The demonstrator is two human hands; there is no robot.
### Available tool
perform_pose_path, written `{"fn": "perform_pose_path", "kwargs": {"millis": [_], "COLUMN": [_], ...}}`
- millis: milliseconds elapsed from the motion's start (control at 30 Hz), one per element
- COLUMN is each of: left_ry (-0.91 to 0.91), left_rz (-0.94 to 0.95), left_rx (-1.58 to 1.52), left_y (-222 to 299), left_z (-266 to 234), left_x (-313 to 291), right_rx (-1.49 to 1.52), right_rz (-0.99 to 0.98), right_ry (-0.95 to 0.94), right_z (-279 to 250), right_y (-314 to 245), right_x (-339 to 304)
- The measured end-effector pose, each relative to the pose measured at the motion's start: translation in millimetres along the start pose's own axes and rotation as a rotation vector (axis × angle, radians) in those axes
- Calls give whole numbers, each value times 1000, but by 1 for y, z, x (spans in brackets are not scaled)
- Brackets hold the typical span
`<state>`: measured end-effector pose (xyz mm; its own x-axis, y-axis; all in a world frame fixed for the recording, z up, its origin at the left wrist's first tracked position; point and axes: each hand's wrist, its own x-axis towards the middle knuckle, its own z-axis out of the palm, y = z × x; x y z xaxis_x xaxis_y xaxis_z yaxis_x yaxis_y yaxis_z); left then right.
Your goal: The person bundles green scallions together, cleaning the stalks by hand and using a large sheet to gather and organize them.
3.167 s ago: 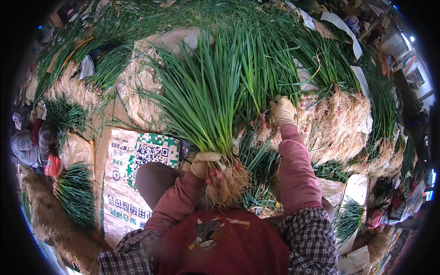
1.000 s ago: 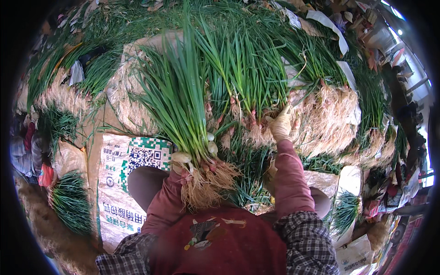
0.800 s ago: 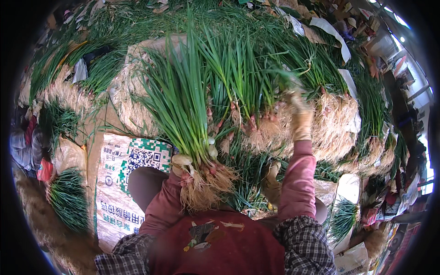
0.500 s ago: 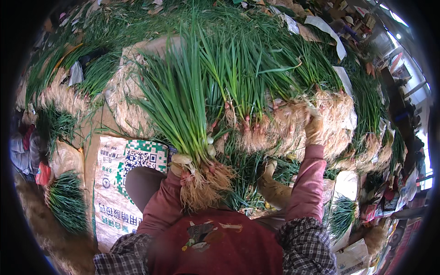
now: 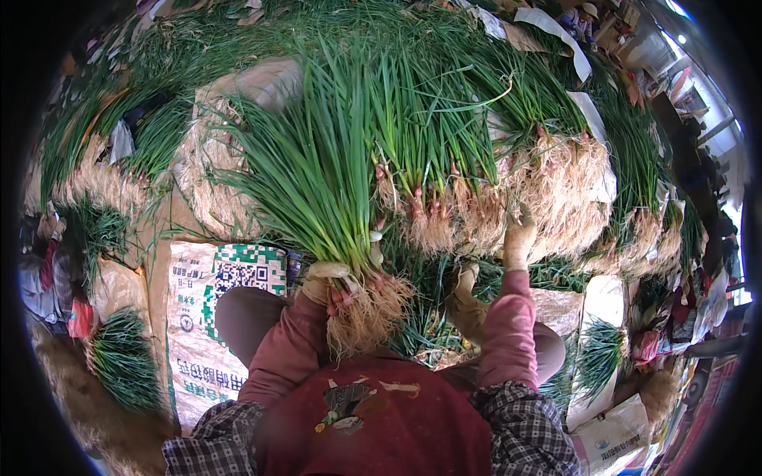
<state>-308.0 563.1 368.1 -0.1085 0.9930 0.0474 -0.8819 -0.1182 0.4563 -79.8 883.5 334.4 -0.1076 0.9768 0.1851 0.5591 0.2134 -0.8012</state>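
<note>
My left hand (image 5: 327, 279), in a pale glove, is closed around the lower stems of a thick bunch of scallions (image 5: 329, 182). Long green leaves fan upward from it, and the reddish bulbs and tangled roots (image 5: 369, 313) hang toward my lap. In a similar glove, my right hand (image 5: 520, 232) is at the lower edge of a row of loose scallions (image 5: 432, 151), beside their pale roots (image 5: 563, 190). Its fingers look slightly apart, with nothing plainly held in them; the roots partly blur into the fingertips.
A printed white sack (image 5: 190, 317) lies left of my knee. Smaller scallion bundles rest at the left (image 5: 125, 361) and right (image 5: 599, 357). More scallions (image 5: 159, 135) spread across the far side. Another person (image 5: 583, 20) is at the far right, and a sleeve (image 5: 48, 262) shows at the left edge.
My right hand has moved left and slightly down, away from the heap of roots. The bunch in my left hand has shifted slightly right; my left grip stays closed.
</note>
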Motion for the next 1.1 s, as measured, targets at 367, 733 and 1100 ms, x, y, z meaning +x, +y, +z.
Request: {"fn": "perform_pose_path", "kwargs": {"millis": [367, 733, 1100], "left_ry": [247, 236, 361], "left_rz": [-28, 15, -59], "left_rx": [145, 117, 117], "left_y": [-14, -26, -42], "left_z": [28, 18, -25], "left_x": [11, 14, 1], "right_rx": [-1065, -456, 842], "right_rz": [-628, -551, 338], "right_ry": [-115, -237, -628], "right_z": [79, 51, 29], "right_y": [-8, -39, -106], "right_x": [32, -2, -31]}}
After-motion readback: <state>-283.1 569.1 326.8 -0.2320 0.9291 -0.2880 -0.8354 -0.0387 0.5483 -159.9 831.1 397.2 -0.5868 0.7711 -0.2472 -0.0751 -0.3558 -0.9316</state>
